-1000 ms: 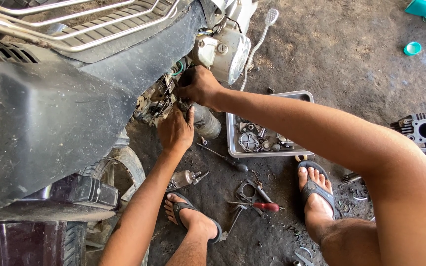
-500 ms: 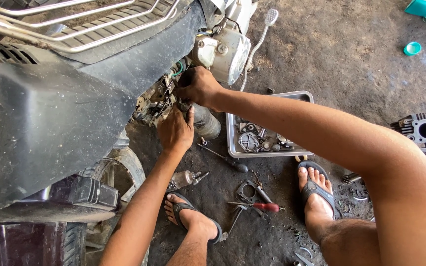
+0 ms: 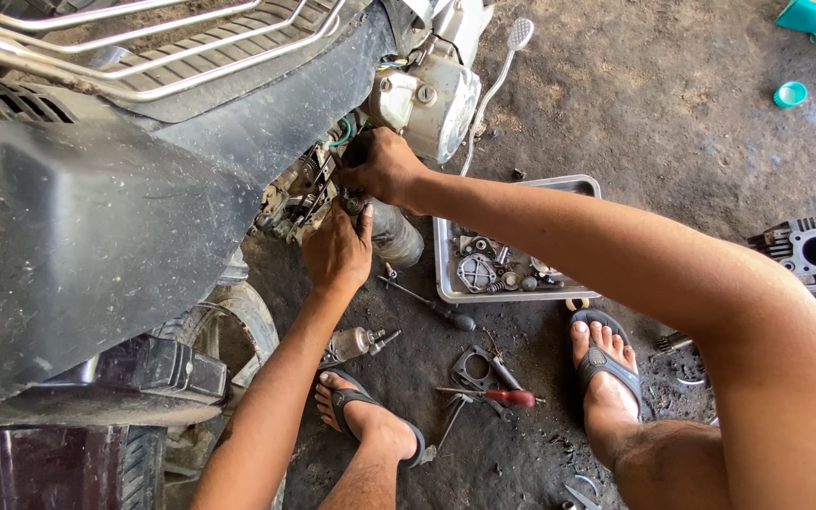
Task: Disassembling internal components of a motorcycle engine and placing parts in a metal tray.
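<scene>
Both hands up in the motorbike engine [image 3: 318,184], under the dark body panel [image 3: 96,236]. Left hand [image 3: 337,250] cupped against the engine parts from below, grip unclear. Right hand [image 3: 380,165] clenched on a part just above. Metal tray [image 3: 446,274] of parts near; red-handled screwdriver [image 3: 498,397] on floor.

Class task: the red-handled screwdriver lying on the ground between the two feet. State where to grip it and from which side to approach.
Grip the red-handled screwdriver by its thick red handle, from above. It lies flat, handle toward the right foot, thin shaft pointing left among loose parts; the handle end looks clearer.
</scene>
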